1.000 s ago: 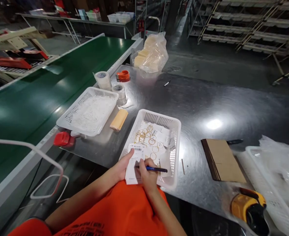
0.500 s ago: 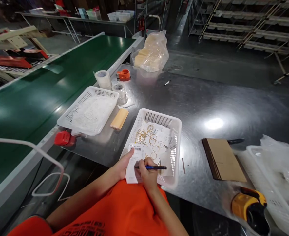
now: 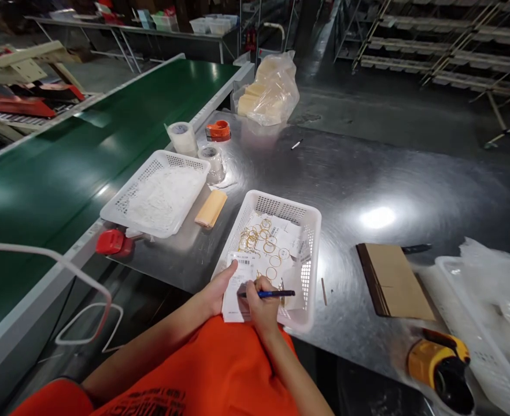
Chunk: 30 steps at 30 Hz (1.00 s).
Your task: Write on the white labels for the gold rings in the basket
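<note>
The paper slips (image 3: 236,307) are white and narrow, apparently a small stack, with a black barcode and a line of print near the far end and fainter grey print below (too small to read). They lie over the near left corner of a white basket (image 3: 288,202), just in front of the person's orange shirt (image 3: 233,364); whether they touch the rim cannot be told. The pen (image 3: 276,294) is blue with a dark end, lying almost level across the view, that end pointing right and its tip at the top slip; contact with the paper is too small to make out. The left hand (image 3: 217,290) is clamped on the slips from their left side, thumb laid flat along the upper face near the barcode, its fingers hidden beneath. The right hand (image 3: 263,305) is closed around the pen in a writing grip, knuckles up, just beside the slips. The two hands are near each other, with both forearms reaching forward and converging from either side of the shirt. Beyond them, thin gold rings (image 3: 252,238) lie scattered over printed sheets inside the basket, which stands on the metal desk (image 3: 346,179).
</note>
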### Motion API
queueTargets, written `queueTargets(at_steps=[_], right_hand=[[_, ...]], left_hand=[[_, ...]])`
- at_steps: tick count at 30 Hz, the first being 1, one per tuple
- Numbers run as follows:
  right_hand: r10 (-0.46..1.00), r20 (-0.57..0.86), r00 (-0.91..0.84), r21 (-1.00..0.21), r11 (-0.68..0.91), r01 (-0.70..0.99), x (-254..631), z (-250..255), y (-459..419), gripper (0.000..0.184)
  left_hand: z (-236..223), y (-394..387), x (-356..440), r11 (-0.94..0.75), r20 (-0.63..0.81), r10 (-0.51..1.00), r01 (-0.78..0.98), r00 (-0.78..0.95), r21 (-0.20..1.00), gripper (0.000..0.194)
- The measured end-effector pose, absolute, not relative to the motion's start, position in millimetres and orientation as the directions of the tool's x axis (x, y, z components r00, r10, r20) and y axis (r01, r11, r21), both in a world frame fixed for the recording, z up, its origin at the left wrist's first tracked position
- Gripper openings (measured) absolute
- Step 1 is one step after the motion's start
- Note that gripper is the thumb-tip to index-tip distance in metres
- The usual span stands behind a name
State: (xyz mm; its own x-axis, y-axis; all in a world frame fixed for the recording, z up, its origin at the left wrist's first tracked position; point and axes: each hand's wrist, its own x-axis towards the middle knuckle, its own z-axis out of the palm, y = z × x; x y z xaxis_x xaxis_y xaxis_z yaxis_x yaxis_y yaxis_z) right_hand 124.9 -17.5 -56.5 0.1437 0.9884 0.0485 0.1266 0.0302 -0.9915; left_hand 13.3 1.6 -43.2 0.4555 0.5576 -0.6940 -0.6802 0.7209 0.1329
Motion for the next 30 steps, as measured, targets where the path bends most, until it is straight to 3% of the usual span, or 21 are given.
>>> queueTargets(at_steps=[12, 30], right_hand=[[0.989, 0.082, 0.124, -0.981, 0.058, 0.184, 126.0, -50.8, -16.9, 0.037], [0.985, 0.106, 0.135, -0.980, 0.081, 0.182, 127.6, -58.2, -21.2, 0.037]], left_hand=[[-38.3, 0.6, 12.8, 0.739, -0.738, 0.536, -0.650, 0.409, 0.177, 0.056], [-40.7, 0.8, 14.1, 0.750, -0.749, 0.511, -0.644, 0.422, 0.148, 0.057]])
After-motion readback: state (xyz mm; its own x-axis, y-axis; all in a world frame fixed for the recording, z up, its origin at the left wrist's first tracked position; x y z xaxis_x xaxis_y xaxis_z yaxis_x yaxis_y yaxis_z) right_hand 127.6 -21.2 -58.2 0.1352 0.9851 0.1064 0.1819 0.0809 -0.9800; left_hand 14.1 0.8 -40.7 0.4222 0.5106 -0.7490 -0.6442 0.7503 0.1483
